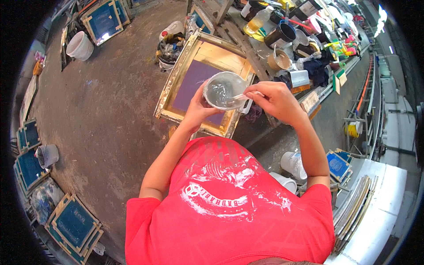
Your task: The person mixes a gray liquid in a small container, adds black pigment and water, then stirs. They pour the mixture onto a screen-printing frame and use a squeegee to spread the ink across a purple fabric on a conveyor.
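In front of my chest, my left hand (198, 109) grips a round, whitish plastic tub (213, 100) by its left side. Glossy grey-clear stuff (220, 89) lies inside it. With my right hand (277, 100) I pinch a pale stirring stick or spoon (244, 96) over the tub's right rim. Its lower end reaches into the stuff, so its exact kind is hidden. Beneath the tub rests a silk-screen frame (173, 110) with a purple middle and tape-coloured borders; my hands and the tub cover part of it.
Bottles, dark tubs (282, 34) and a tan-filled bucket (279, 61) crowd a bench at the upper right. More blue screens (76, 223) lean at the left. White buckets stand at the upper left (80, 46) and by my right elbow (293, 164).
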Action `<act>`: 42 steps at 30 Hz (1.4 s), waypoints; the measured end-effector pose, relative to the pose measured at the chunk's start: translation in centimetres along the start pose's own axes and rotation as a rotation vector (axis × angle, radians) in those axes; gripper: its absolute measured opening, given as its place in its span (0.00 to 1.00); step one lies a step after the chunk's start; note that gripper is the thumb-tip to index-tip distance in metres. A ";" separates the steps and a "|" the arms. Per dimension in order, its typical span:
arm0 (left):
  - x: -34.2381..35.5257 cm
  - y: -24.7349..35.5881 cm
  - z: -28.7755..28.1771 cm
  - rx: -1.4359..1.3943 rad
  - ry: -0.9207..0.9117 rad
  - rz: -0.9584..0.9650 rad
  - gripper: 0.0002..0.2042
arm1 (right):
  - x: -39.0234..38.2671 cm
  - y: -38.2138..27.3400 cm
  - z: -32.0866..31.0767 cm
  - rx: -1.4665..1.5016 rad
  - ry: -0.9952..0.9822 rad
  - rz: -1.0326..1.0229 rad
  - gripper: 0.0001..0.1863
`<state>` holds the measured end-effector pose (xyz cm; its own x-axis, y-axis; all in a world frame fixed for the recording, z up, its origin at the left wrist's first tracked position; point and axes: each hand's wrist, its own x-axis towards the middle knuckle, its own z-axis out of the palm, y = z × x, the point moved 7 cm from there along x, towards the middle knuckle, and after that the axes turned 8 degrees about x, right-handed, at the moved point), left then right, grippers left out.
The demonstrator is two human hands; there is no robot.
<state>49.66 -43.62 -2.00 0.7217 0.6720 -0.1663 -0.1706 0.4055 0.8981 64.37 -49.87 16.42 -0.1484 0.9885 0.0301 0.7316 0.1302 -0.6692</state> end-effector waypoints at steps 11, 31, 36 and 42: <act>0.5 0.0 0.3 -0.008 -0.037 0.052 0.52 | -0.9 1.1 -1.1 -0.013 0.174 0.055 0.09; 0.2 -0.5 0.6 0.105 -0.058 0.076 0.50 | -1.1 2.1 -0.1 0.066 0.317 -0.033 0.09; 0.6 -0.4 0.3 0.026 -0.018 0.042 0.51 | -2.2 2.5 -1.1 0.018 0.278 0.033 0.08; 0.7 -0.1 1.1 0.129 -0.071 0.078 0.52 | -1.7 1.9 0.3 0.086 0.275 -0.072 0.09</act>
<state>50.92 -43.87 -1.76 0.7562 0.6506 -0.0690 -0.1435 0.2678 0.9527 65.78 -51.33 14.89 -0.0039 0.9623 0.2719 0.6648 0.2056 -0.7182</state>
